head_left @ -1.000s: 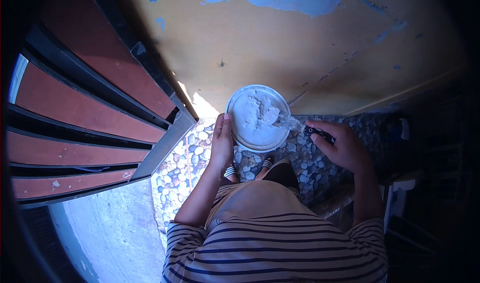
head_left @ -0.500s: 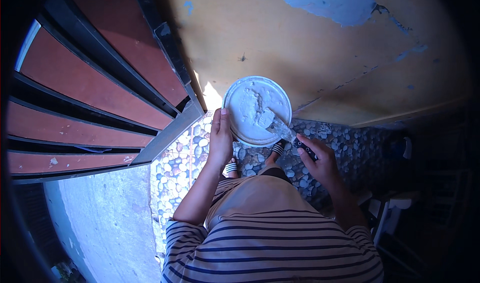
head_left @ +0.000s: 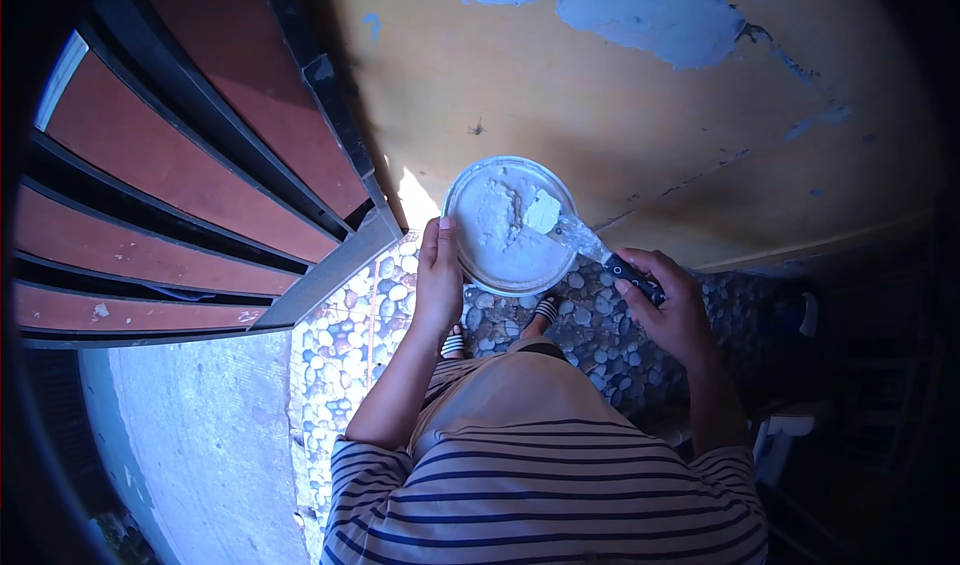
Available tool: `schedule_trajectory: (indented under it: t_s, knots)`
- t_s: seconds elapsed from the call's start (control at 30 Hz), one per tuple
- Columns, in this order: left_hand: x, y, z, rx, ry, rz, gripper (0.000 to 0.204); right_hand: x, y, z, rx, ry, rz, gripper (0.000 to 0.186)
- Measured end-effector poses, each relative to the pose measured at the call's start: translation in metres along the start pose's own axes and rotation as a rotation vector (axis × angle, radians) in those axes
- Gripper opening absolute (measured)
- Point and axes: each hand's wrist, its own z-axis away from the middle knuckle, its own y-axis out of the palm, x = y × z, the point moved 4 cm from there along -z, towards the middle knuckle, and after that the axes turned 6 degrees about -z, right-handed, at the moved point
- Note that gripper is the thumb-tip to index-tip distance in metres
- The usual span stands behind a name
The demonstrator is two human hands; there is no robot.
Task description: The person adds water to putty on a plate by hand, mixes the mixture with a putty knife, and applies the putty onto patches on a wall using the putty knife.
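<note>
My left hand [head_left: 438, 277] grips the near left rim of a round white tub [head_left: 452, 252], its thumb resting on the edge. Thick white filler paste [head_left: 492, 217] covers the inside, with a rough ridge near the middle. Closed around a black handle, my right hand [head_left: 668, 303] holds a putty knife [head_left: 575, 233] over the tub's right side. A pale lump of paste sits on the blade's tip. Whether the blade touches the paste below cannot be made out.
Ahead stands a yellow-orange wall [head_left: 560, 95] with a wide smeared patch [head_left: 650, 15] and a long crack. A slatted red and black gate [head_left: 200, 165] is at the left. Pebble-patterned flooring [head_left: 345, 305] lies below; a dim white object [head_left: 785, 427] is at the lower right.
The putty knife has risen and shifted right with a lump of paste on its blade. My right hand moved right with it; my left hand keeps its hold on the tub.
</note>
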Motion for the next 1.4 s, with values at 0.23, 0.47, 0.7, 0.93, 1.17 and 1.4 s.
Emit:
schedule_trajectory:
  t_s: [0.23,0.47,0.7,0.93,1.17,1.4]
  knots:
    - [0.01,0.019,0.001,0.047,0.004,-0.019,0.04,-0.005,0.014,-0.005,0.047,-0.16,0.201,0.034]
    - [0.02,0.029,-0.001,0.006,0.033,-0.025,0.04,-0.035,0.025,0.002,0.008,0.066,-0.119,0.033]
    - [0.013,0.035,0.005,0.043,0.024,-0.165,0.041,-0.036,0.008,0.004,0.021,0.067,-0.103,0.032]
    - [0.009,0.04,-0.001,0.059,0.052,-0.081,0.041,-0.027,0.005,0.0,-0.058,-0.15,0.156,0.036]
    - [0.009,0.041,0.006,0.059,0.051,-0.228,0.043,-0.038,0.011,0.001,-0.063,-0.048,0.001,0.034]
    - [0.016,0.034,-0.004,0.025,0.061,-0.213,0.044,-0.046,0.03,0.011,-0.064,0.049,-0.12,0.035]
